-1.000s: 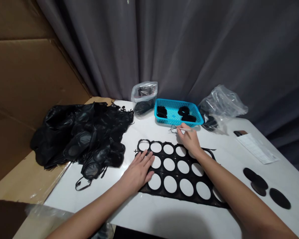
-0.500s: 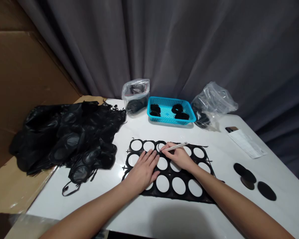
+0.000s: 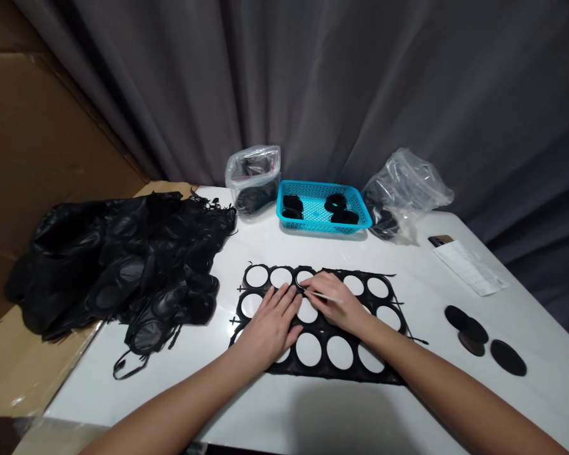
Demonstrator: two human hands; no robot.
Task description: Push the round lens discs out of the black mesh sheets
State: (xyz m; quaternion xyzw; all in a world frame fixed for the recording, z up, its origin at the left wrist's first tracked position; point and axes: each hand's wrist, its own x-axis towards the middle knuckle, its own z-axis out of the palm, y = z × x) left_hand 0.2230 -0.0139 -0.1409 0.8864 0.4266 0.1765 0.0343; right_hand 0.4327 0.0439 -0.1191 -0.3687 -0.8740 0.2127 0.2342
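Steadying a perforated black sheet (image 3: pixel 324 346) with the left hand (image 3: pixel 275 319) while the right hand (image 3: pixel 337 303) holds a slim white pen-like tool (image 3: pixel 325 296).
The sheet lies flat on the white table (image 3: pixel 389 253), its round openings set in 3 rows; the left hand rests palm down on it, fingers extended and thumb out, and the right hand pinches the tool near the 3rd opening from the left in the far row. Left of the sheet is a heap of black material (image 3: pixel 137 272); beyond it, a blue plastic basket (image 3: pixel 313 224) stands between 2 clear plastic bags (image 3: pixel 255 180). Black discs (image 3: pixel 508 357) lie to the right.
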